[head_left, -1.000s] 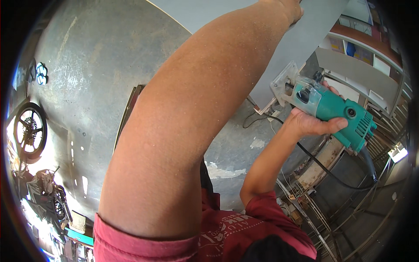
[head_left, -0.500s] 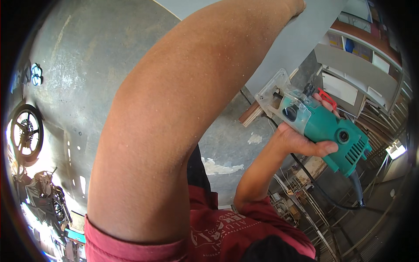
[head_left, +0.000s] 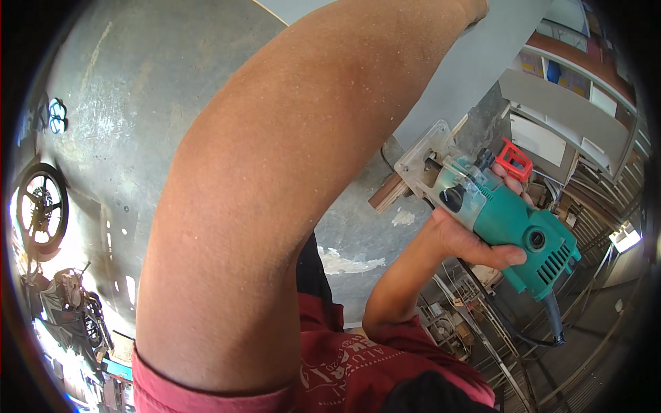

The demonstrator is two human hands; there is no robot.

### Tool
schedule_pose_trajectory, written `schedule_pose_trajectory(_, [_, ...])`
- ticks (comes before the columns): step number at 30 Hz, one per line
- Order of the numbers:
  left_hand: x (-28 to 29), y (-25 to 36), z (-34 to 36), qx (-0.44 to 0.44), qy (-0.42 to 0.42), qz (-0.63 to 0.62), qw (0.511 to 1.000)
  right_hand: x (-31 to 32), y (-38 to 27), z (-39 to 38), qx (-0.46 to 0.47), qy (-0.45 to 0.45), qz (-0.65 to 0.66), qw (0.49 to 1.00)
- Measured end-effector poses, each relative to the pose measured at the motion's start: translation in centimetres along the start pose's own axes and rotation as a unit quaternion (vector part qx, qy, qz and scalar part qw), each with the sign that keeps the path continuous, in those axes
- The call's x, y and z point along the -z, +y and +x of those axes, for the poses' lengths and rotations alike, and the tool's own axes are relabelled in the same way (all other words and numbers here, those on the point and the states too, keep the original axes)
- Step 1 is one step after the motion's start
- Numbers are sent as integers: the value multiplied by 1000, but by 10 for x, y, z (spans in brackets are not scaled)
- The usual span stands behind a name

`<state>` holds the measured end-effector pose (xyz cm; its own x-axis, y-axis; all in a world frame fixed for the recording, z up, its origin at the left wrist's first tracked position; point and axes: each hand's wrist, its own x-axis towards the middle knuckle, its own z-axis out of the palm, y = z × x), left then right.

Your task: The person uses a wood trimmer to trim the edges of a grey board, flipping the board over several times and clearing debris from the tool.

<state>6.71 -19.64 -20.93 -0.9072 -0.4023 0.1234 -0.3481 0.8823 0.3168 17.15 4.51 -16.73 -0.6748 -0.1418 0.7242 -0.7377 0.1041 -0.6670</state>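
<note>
My right hand (head_left: 475, 242) is wrapped round the teal body of a trim router (head_left: 533, 244), with the thumb along its near side. The router tilts, its clear plastic base (head_left: 421, 160) toward the pale grey panel (head_left: 447, 86). Beside the fingers a red plastic piece (head_left: 515, 162) sticks out; how it is attached I cannot tell. From the lower left my left arm, flecked with dust, stretches across the view. Only a bit of my left hand (head_left: 475, 11) shows at the top edge, by the panel; its fingers are hidden. A dark cord (head_left: 506, 316) hangs below the router.
A short wooden piece (head_left: 390, 193) shows near the router base. Shelving (head_left: 564, 79) and a metal rack (head_left: 475, 320) stand at the right. Far left are a spoked wheel (head_left: 43, 206), a motorbike (head_left: 76, 310) and sandals (head_left: 57, 115) on the worn concrete floor (head_left: 138, 96).
The router in my right hand has moved slightly left and down, with its base a little lower. More of the red piece shows. My left arm has barely shifted.
</note>
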Motion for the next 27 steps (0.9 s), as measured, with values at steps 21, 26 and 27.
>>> schedule_pose_trajectory(21, [-2,-2,-3,-13,27,-13,999,-34,58,57,-128,86,102,983])
schedule_pose_trajectory(26, [-1,-6,-10,-12,29,-9,999,-40,63,59,-126,53,89,987])
schedule_pose_trajectory(27, [0,-6,-9,-12,9,-8,1000,-41,63,60,-124,54,89,987])
